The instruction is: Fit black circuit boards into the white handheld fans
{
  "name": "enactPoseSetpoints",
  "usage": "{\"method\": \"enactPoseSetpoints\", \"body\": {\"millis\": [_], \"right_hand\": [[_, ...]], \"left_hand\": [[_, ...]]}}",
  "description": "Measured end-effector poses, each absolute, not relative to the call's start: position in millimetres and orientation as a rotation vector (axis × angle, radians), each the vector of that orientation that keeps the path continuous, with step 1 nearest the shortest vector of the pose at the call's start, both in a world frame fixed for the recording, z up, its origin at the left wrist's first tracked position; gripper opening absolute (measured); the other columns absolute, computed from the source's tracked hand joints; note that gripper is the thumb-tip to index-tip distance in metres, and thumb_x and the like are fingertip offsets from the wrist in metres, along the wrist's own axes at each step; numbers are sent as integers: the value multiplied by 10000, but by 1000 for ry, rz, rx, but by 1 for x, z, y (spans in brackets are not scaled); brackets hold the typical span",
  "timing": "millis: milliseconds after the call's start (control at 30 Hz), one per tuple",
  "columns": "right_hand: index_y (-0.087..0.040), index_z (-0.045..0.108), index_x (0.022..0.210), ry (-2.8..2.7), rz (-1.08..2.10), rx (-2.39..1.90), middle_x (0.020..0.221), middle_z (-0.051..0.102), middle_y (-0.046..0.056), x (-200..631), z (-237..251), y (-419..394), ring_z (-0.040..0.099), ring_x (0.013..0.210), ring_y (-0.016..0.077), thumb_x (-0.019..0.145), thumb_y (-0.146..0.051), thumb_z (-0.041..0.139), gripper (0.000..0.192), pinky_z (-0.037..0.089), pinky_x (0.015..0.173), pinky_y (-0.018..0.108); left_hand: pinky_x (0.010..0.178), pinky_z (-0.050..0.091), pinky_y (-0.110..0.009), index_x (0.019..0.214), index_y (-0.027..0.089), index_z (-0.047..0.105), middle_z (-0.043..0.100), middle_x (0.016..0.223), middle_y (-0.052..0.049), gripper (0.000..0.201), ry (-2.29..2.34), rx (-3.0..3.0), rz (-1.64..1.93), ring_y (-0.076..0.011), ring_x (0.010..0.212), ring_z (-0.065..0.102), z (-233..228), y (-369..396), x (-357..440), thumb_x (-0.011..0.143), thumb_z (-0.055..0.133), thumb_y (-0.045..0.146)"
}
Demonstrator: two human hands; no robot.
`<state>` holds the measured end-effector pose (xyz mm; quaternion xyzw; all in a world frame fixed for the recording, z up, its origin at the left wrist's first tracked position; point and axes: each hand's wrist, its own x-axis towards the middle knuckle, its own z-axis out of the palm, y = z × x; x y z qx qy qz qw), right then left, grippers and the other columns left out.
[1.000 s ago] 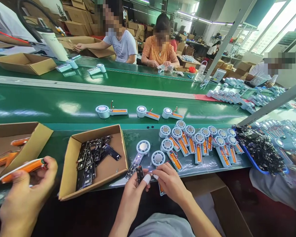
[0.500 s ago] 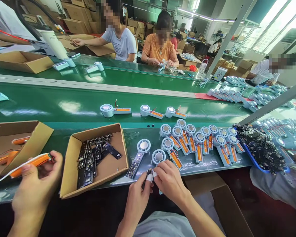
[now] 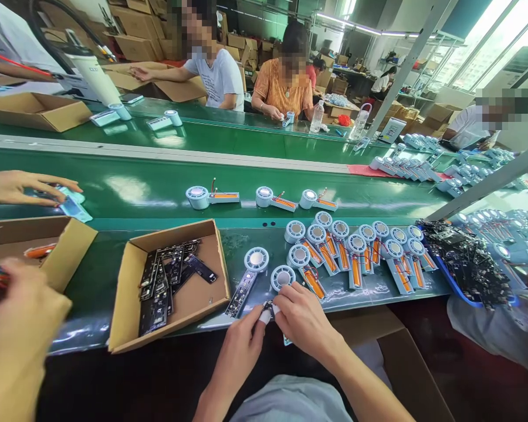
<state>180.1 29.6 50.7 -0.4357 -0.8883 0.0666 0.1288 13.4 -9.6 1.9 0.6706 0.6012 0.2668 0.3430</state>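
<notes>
My left hand (image 3: pixel 242 346) and my right hand (image 3: pixel 303 319) meet at the near edge of the green bench, pinching a small black circuit board (image 3: pixel 267 306) between taped fingertips. A light-blue fan part shows under my right hand (image 3: pixel 286 339). Just beyond lie a round fan head (image 3: pixel 283 277) and a fan head with a black board on its handle (image 3: pixel 249 275). A cardboard box (image 3: pixel 211 252) of black circuit boards (image 3: pixel 162 281) stands to the left of my left hand.
Rows of fan assemblies with orange batteries (image 3: pixel 356 252) lie to the right, then a blue tray of black boards (image 3: pixel 466 264). Three fans (image 3: pixel 264 199) sit on the green conveyor (image 3: pixel 114 187). A co-worker's hands (image 3: pixel 17 316) are at left beside a box (image 3: pixel 70 240). People sit across.
My hands stay together on the small board, shifted slightly. The co-worker's near hand moved left and down with the orange battery, and another hand has reached onto the conveyor. The fans moved right.
</notes>
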Motion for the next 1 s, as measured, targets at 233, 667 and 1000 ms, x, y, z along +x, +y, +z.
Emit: {"method": "enactPoseSetpoints", "body": {"millis": [233, 667, 1000], "right_hand": [[-187, 625, 799, -2578, -41, -1382, 815, 620, 51, 168, 33, 19, 550, 772, 219, 912, -87, 601, 153, 419, 672, 337], [-186, 624, 875, -2565, 155, -1246, 868, 634, 43, 178, 35, 25, 559, 769, 202, 951, -81, 580, 136, 445, 673, 316], [-175, 690, 1042, -2478, 528, -1011, 965, 684, 74, 196, 33, 42, 594, 873, 207, 950, -70, 535, 208, 511, 778, 311]], "left_hand": [[547, 467, -296, 972, 222, 645, 758, 764, -80, 306, 1652, 2067, 696, -264, 669, 752, -5, -12, 13, 936, 342, 197], [552, 460, -258, 946, 223, 637, 703, 691, -21, 277, 1478, 2033, 812, -201, 582, 683, -1, -9, 2, 956, 362, 192], [619, 462, -255, 847, 231, 625, 681, 719, -10, 259, 1338, 1873, 681, -188, 646, 653, 2, 3, -5, 952, 389, 234]]}}
